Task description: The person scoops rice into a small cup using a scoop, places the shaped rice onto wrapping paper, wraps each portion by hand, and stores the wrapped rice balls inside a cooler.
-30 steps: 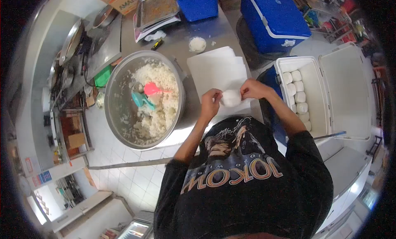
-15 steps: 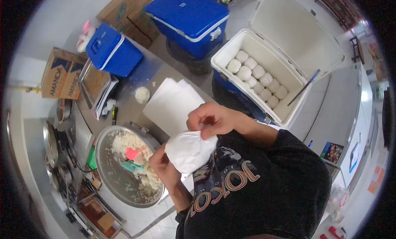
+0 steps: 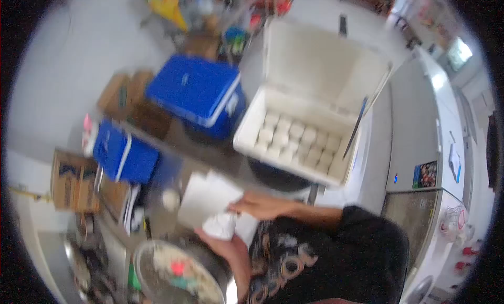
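A white rounded bundle (image 3: pixel 219 226), apparently wrapped in paper, is held between both hands over the table edge. My left hand (image 3: pixel 227 244) cups it from below, fingers wrapped against its side. On its upper edge, the fingers of my right hand (image 3: pixel 254 205) are closed on the white wrapping. Behind the hands lie white paper sheets (image 3: pixel 203 193) on the table. A round white ball (image 3: pixel 170 199) rests left of the sheets. The large metal basin (image 3: pixel 143 251) nearby holds a pale crumbly mass with a pink scoop (image 3: pixel 178 267) and a teal tool (image 3: pixel 181 282). What is inside the bundle is hidden.
An open cooler (image 3: pixel 247 139) with rows of white rounded pieces stands beyond my right arm. Two closed blue coolers, one large (image 3: pixel 191 86) and one smaller (image 3: pixel 126 152), stand behind the table. Cardboard boxes (image 3: pixel 76 180) are at left, a grey refrigerator (image 3: pixel 415 120) at right.
The view has tilted up and blurred, so the hands and basin sit lower and more of the open cooler shows. My hands have drawn closer around the bundle, which looks more compact.
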A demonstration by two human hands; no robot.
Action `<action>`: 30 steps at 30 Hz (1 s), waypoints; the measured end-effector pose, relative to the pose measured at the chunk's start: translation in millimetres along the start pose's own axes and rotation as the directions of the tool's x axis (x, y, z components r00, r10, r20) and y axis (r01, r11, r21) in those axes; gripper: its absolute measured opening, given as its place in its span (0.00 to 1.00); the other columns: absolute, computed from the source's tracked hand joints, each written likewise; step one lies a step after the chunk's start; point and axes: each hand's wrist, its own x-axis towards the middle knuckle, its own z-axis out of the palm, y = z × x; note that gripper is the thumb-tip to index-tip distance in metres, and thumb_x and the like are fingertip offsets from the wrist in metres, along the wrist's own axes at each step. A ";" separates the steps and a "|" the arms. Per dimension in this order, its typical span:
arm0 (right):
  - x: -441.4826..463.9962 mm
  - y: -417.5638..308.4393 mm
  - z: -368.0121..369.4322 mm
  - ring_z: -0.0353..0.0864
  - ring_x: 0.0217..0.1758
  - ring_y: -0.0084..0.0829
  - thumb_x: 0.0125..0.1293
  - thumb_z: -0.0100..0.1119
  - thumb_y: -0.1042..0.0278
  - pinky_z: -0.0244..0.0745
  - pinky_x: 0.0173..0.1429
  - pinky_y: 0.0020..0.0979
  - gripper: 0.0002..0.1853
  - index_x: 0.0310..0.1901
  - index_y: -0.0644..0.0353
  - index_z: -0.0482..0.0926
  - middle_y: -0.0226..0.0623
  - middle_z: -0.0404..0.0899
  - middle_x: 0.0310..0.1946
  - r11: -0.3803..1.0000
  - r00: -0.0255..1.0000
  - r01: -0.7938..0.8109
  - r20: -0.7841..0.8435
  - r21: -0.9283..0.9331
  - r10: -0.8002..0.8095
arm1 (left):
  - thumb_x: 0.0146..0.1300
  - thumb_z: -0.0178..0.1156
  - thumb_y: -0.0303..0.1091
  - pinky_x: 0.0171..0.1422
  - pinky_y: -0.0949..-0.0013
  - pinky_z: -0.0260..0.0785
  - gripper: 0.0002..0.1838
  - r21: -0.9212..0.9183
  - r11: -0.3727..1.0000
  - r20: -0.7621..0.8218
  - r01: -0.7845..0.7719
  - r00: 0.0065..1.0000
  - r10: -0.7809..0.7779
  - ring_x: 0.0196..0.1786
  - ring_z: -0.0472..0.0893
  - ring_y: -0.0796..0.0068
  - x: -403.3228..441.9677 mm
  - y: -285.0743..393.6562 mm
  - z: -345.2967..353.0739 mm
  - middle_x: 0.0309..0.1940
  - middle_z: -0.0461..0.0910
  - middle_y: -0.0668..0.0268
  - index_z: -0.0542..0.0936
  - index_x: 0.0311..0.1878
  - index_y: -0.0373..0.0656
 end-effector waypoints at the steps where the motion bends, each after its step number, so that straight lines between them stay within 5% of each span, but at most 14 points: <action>1: 3.9 15.0 -12.3 0.83 0.47 0.39 0.79 0.40 0.38 0.75 0.58 0.41 0.34 0.54 0.63 0.84 0.46 0.87 0.45 0.990 0.986 -0.142 0.084 -0.001 0.142 | 0.78 0.41 0.62 0.69 0.55 0.69 0.32 0.072 0.997 -0.118 -0.001 0.993 0.009 0.59 0.80 0.61 -2.3 -2.2 27.2 0.55 0.80 0.61 0.72 0.61 0.40; 2: 4.3 24.1 -7.1 0.81 0.50 0.42 0.79 0.43 0.40 0.74 0.60 0.43 0.32 0.55 0.64 0.84 0.49 0.83 0.52 0.968 0.999 -0.009 0.052 0.251 -0.005 | 0.78 0.40 0.62 0.71 0.55 0.67 0.33 0.107 0.994 -0.051 -0.008 0.999 0.013 0.62 0.79 0.60 12.9 -19.5 8.4 0.58 0.79 0.58 0.74 0.60 0.38; 3: 1.7 24.5 -11.8 0.80 0.53 0.44 0.79 0.45 0.42 0.72 0.61 0.44 0.30 0.56 0.66 0.82 0.51 0.81 0.54 0.935 0.937 0.329 -0.077 -0.134 -0.341 | 0.79 0.39 0.62 0.74 0.55 0.64 0.35 0.178 0.984 -0.126 -0.002 0.992 0.024 0.66 0.76 0.58 10.6 -22.8 31.6 0.61 0.77 0.56 0.73 0.63 0.36; 5: 0.6 12.7 -20.7 0.80 0.55 0.44 0.78 0.48 0.46 0.71 0.62 0.43 0.28 0.56 0.68 0.81 0.52 0.81 0.52 0.958 0.968 0.188 -0.127 -0.216 -0.218 | 0.79 0.38 0.62 0.75 0.56 0.63 0.36 0.146 0.986 -0.119 0.077 0.991 -0.059 0.68 0.74 0.57 13.9 -31.6 50.0 0.63 0.76 0.55 0.71 0.66 0.35; 8: 2.8 15.2 -35.1 0.80 0.54 0.48 0.78 0.49 0.48 0.71 0.63 0.44 0.27 0.55 0.70 0.81 0.55 0.81 0.52 0.965 0.897 0.186 -0.370 -0.185 -0.243 | 0.79 0.38 0.61 0.75 0.55 0.63 0.37 0.001 0.992 -0.023 0.123 0.992 -0.123 0.69 0.73 0.56 22.5 -45.5 63.0 0.64 0.75 0.54 0.70 0.67 0.33; 11: -8.3 -1.9 -47.2 0.79 0.55 0.55 0.78 0.49 0.50 0.71 0.64 0.47 0.26 0.53 0.71 0.82 0.57 0.81 0.53 0.866 0.830 0.114 -0.432 -0.486 -0.352 | 0.79 0.38 0.61 0.73 0.54 0.65 0.36 0.173 0.983 -0.082 0.069 0.995 -0.056 0.66 0.75 0.56 26.9 -51.3 71.2 0.62 0.75 0.54 0.69 0.67 0.33; 15: 0.3 22.3 -9.6 0.82 0.52 0.57 0.72 0.56 0.45 0.77 0.58 0.44 0.32 0.59 0.72 0.77 0.58 0.82 0.48 0.872 0.856 0.137 -0.387 -0.470 -0.343 | 0.80 0.38 0.60 0.67 0.55 0.70 0.34 0.259 0.965 0.040 0.047 0.997 -0.059 0.60 0.78 0.58 21.5 -62.1 66.1 0.54 0.76 0.55 0.70 0.62 0.34; 19: -2.0 13.1 -24.9 0.84 0.44 0.57 0.70 0.59 0.41 0.79 0.52 0.42 0.34 0.56 0.73 0.78 0.58 0.83 0.41 0.939 0.962 0.072 -0.226 -0.336 -0.154 | 0.81 0.38 0.58 0.63 0.56 0.72 0.31 0.242 0.970 0.114 0.028 0.992 -0.058 0.56 0.78 0.61 25.4 -65.5 58.7 0.51 0.76 0.56 0.71 0.59 0.34; 23: -0.6 20.0 -51.3 0.83 0.42 0.39 0.68 0.64 0.43 0.77 0.49 0.37 0.33 0.55 0.72 0.78 0.50 0.84 0.40 0.984 0.991 0.041 -0.120 -0.176 -0.063 | 0.81 0.40 0.55 0.63 0.57 0.71 0.29 0.285 0.937 0.135 0.203 0.959 -0.249 0.58 0.77 0.62 43.7 -74.9 32.5 0.53 0.75 0.55 0.70 0.59 0.34; 26: 11.1 60.8 -67.5 0.76 0.46 0.25 0.67 0.69 0.50 0.74 0.52 0.31 0.28 0.54 0.69 0.80 0.35 0.83 0.42 0.998 0.994 -0.055 -0.089 0.027 0.057 | 0.80 0.47 0.51 0.66 0.60 0.68 0.28 0.474 0.860 0.158 0.188 0.943 -0.294 0.61 0.74 0.59 50.3 -79.3 38.7 0.59 0.72 0.53 0.62 0.68 0.36; 30: -1.6 88.6 -83.7 0.77 0.49 0.26 0.64 0.72 0.50 0.74 0.56 0.31 0.29 0.55 0.67 0.80 0.34 0.83 0.45 0.974 0.980 -0.152 -0.102 0.169 0.171 | 0.79 0.50 0.51 0.61 0.63 0.68 0.22 0.612 0.746 0.111 0.263 0.905 -0.411 0.58 0.73 0.66 69.2 -103.8 36.4 0.57 0.71 0.59 0.64 0.64 0.46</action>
